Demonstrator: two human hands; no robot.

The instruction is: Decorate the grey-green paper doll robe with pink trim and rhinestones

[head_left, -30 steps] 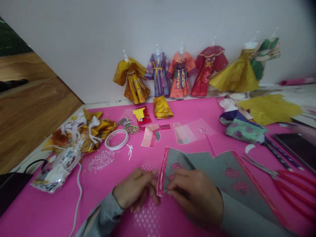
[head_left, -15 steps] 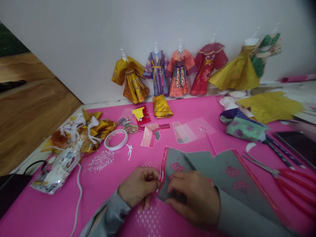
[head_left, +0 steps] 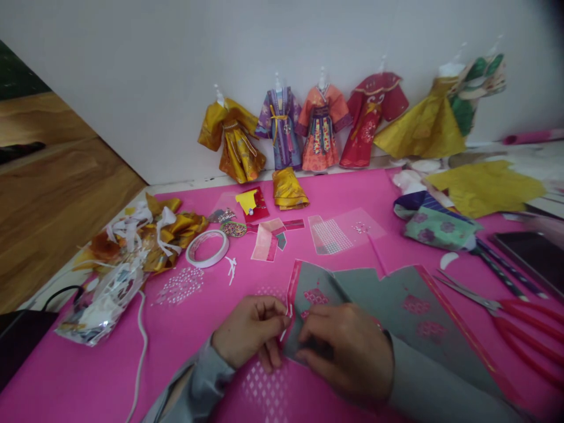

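Observation:
A grey fabric piece [head_left: 370, 288] with pink patterns and red-pink borders lies flat in front of me. My left hand [head_left: 253, 332] is at its left border, thumb and forefinger pinched together on the edge. Thin white strips [head_left: 289, 312] run along that pink border, beside my fingertips. Over the left part of the fabric rests my right hand [head_left: 346, 352], its fingers curled and closed. What the right fingers hold, if anything, is hidden. Red-handled scissors [head_left: 491, 304] lie at the right, blades partly apart, pointing at the fabric.
Behind stand several doll-size robes, such as a purple robe [head_left: 281, 126]. A tape roll [head_left: 207, 249], loose rhinestones [head_left: 180, 286] and a plastic bag [head_left: 99, 311] lie left. A rhinestone sheet [head_left: 330, 235] sits mid-table. A phone [head_left: 531, 258] and a patterned pouch [head_left: 440, 226] are right.
My left fingers have shifted very slightly at the fabric's edge, the lower ones showing a little more. The right hand stays almost in place. Everything else lies as before.

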